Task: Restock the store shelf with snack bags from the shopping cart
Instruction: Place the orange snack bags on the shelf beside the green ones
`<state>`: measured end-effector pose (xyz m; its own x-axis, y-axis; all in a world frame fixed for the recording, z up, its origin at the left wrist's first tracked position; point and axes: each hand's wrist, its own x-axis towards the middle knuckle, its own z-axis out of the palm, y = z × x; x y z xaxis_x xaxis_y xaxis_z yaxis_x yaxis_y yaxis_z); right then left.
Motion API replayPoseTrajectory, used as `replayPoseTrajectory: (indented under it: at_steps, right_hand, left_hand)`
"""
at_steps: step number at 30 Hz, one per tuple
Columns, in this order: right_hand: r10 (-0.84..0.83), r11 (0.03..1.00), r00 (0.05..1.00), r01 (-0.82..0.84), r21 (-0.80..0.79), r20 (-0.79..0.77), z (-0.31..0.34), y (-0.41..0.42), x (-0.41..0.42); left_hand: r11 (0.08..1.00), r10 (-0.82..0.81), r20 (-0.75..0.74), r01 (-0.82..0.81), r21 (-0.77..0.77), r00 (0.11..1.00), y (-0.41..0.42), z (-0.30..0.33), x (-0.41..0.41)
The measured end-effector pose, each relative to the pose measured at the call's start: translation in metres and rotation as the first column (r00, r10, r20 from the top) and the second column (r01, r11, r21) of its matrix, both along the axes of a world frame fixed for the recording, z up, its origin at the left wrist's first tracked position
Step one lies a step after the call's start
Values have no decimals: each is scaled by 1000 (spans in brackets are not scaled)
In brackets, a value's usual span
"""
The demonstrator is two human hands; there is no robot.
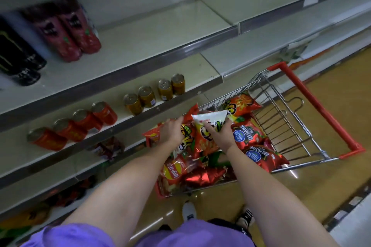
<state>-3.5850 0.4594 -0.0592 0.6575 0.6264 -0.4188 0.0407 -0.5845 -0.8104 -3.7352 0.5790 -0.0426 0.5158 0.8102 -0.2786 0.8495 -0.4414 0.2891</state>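
A metal shopping cart [313, 106] with red trim stands beside the store shelf [152, 32] and is filled with several snack bags. My left hand [172, 130] grips a red snack bag [188, 140] at its upper left edge. My right hand [219, 134] holds a second bag [208, 118], red and yellow with a white top, from its right side. Both bags lie on top of the pile. Other red bags [249, 132] and a Lay's bag [174, 170] lie around and below them.
Red cans [70, 128] and gold cans [152, 94] stand on the shelf level next to the cart. Dark red and black cans [68, 28] stand on the level above, whose right part is bare. Packets sit on the lower shelves. Tan floor lies right of the cart.
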Motion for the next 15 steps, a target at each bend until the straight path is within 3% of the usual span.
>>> replayPoseTrajectory:
  at_steps: [3,8,15]
  right_hand:
    - [-73,995,997,74,65,-10,26,-3,6]
    - [-137,984,991,135,115,1,38,-6,21]
    - [-211,968,978,209,136,-3,62,-19,39]
  left_hand:
    - [996,17,155,-3,-86,988,3,15,9]
    - [990,-104,296,128,-63,950,8,36,33]
    - [955,-290,282,258,143,915,-5,50,88]
